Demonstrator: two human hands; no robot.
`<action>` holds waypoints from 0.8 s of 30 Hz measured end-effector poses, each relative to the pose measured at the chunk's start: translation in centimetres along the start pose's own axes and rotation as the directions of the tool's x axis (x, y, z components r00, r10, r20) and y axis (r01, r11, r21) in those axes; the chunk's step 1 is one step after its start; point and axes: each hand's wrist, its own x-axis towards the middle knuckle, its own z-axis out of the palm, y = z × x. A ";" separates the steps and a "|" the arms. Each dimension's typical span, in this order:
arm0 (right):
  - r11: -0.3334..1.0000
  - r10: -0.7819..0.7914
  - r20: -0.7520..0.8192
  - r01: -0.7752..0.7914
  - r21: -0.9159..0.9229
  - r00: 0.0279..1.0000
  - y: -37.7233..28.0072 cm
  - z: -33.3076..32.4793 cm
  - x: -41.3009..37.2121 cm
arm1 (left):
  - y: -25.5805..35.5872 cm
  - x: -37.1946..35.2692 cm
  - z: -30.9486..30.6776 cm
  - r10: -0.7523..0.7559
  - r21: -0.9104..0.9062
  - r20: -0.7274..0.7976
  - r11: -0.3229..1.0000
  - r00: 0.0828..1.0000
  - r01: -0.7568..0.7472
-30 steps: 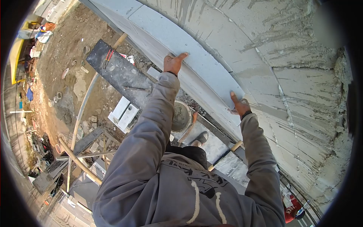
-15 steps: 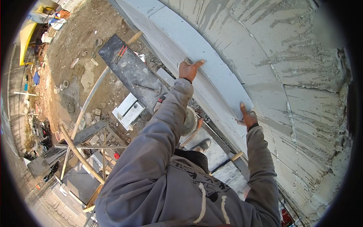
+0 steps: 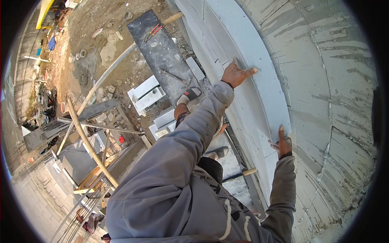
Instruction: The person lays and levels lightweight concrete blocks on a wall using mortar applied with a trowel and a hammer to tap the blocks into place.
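Observation:
A long pale, smooth building block (image 3: 265, 91) lies along the top of a low block wall, beside a taller wall face. My left hand (image 3: 237, 73) grips its outer edge, thumb lying over the top and fingers bent down the side. Nearer my body, my right hand (image 3: 283, 142) clasps the block's near end, the thumb on the upper face and fingers partly hidden against the side. The low wall (image 3: 243, 107) drops away beneath both hands, with thin joints showing between its blocks.
Rough grey mortar streaks the taller wall (image 3: 314, 85). Below is a dark plank (image 3: 162, 48) bearing red-handled pliers (image 3: 153, 31) and a hammer (image 3: 174, 76). Pale blocks (image 3: 146, 95) are stacked beside it. Bamboo poles (image 3: 87, 139) cross the scaffold, and my sandalled feet stand on boards.
The view has swung, so the wall and both hands appear farther right. My hands stay on the block, and my sandalled foot on the dark plank is now in fuller view.

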 end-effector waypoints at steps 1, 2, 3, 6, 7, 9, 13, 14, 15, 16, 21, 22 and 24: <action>0.999 0.026 0.024 -0.026 0.020 0.999 0.0 -0.2 -0.1 | -1.0 0.0 -1.1 -0.015 -0.009 -0.018 1.000 1.000 0.015; 0.998 0.047 0.047 -0.049 0.041 0.998 -0.2 -0.4 -0.1 | -2.1 0.2 -2.8 0.016 -0.137 0.014 0.991 1.000 -0.014; 0.999 0.044 0.058 -0.045 0.021 0.997 -0.4 -0.4 -0.1 | -3.3 0.5 -4.6 0.056 -0.262 0.038 0.964 0.998 -0.044; 0.995 0.065 0.008 -0.064 -0.071 0.998 -0.3 -0.4 0.0 | -9.3 1.5 -10.8 -0.007 -0.390 -0.141 0.920 0.990 -0.049; 0.994 0.084 0.005 -0.084 -0.071 0.996 -0.2 -0.5 0.0 | -11.4 1.7 -12.9 -0.146 -0.357 -0.219 0.932 0.965 0.060; 0.997 0.074 0.029 -0.074 0.013 0.997 -0.1 -0.9 0.2 | -19.4 3.3 -16.1 -0.264 -0.281 -0.379 0.946 0.887 0.161; 0.996 0.025 0.024 -0.027 0.089 0.999 0.4 -1.0 0.2 | -30.1 7.4 -20.2 -0.431 0.141 -0.437 0.834 0.789 0.534; 0.995 0.041 0.049 -0.045 0.088 0.998 0.4 -1.5 0.2 | -33.1 8.7 -20.7 -0.446 0.124 -0.436 0.830 0.782 0.543; 0.994 0.053 0.077 -0.060 0.093 0.996 0.4 -1.8 0.4 | -36.8 10.7 -21.2 -0.430 0.243 -0.478 0.774 0.766 0.585; 0.991 0.081 0.040 -0.084 0.099 0.996 0.5 -2.2 0.0 | -39.8 12.3 -21.4 -0.414 0.357 -0.510 0.696 0.754 0.623; 0.990 0.113 -0.010 -0.111 0.082 0.994 0.7 -1.8 3.0 | -44.5 17.9 -23.3 -0.476 0.373 -0.582 0.565 0.660 0.736; 0.991 0.109 -0.003 -0.109 0.072 0.994 0.6 -1.5 4.1 | -44.4 18.5 -24.0 -0.351 0.617 -0.510 0.488 0.785 0.618; 0.992 0.109 0.009 -0.109 0.064 0.994 0.9 -1.1 5.8 | -46.5 19.2 -25.1 -0.239 0.815 -0.381 0.369 0.893 0.446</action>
